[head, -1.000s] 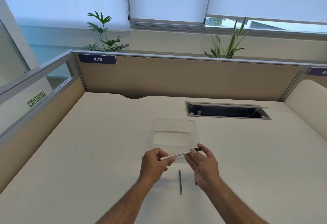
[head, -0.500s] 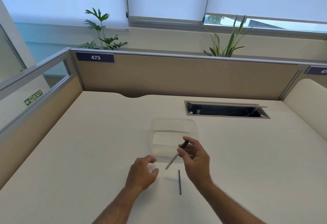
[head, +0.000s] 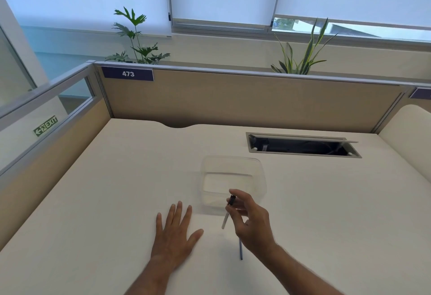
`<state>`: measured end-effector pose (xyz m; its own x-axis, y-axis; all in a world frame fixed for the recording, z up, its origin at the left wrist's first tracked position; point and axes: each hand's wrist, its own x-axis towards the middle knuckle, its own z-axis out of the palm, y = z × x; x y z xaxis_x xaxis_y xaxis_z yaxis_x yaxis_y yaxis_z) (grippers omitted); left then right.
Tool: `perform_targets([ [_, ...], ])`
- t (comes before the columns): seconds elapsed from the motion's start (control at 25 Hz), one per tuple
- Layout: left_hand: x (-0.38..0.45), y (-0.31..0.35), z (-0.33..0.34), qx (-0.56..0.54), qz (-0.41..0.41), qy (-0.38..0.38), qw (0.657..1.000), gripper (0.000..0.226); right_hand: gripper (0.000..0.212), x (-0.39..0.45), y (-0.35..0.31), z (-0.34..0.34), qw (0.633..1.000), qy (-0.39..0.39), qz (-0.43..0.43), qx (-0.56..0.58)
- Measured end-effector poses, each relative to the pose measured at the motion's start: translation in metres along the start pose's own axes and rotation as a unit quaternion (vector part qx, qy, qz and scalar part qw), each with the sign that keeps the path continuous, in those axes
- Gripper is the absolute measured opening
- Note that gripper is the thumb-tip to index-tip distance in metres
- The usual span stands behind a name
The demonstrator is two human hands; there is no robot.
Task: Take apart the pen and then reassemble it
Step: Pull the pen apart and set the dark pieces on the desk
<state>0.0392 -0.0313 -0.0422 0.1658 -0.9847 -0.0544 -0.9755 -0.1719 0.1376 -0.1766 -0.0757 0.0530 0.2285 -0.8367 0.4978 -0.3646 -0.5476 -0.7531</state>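
My right hand holds the white pen barrel near its black end, the barrel hanging almost upright with its open tip down, just above the desk. A thin dark blue refill lies on the desk below that hand, its far part hidden by my palm. Flat on the desk to the left rests my left hand, palm down, fingers spread and holding nothing. The clear plastic container stands just beyond both hands; I see nothing inside it.
A cream desk is walled by beige partitions at the back and left. An open cable slot is sunk into the desk at the back right. Potted plants stand behind the back partition.
My left hand let go of the pen barrel, moved left and flattened on the desk. My right hand kept the barrel and swung it from level to nearly upright.
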Motion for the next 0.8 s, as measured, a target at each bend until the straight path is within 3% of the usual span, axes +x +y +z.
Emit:
perform_targets([
  [0.48,-0.0016,-0.0014,-0.0019,-0.014,0.005,0.014,1.0,0.078,0.039,-0.0018,0.0058,0.0089,0.999,0.016,-0.046,-0.005],
  [0.64,-0.0016,-0.0016,-0.0034,-0.026,0.008,0.017,0.999,0.079,0.036,-0.0078,0.0065,0.0091,0.995,-0.053,-0.061,-0.058],
  [0.8,-0.0026,-0.0012,-0.0038,-0.022,0.006,0.019,1.0,0.079,0.04,-0.0052,0.007,0.0069,0.997,-0.025,-0.065,-0.035],
])
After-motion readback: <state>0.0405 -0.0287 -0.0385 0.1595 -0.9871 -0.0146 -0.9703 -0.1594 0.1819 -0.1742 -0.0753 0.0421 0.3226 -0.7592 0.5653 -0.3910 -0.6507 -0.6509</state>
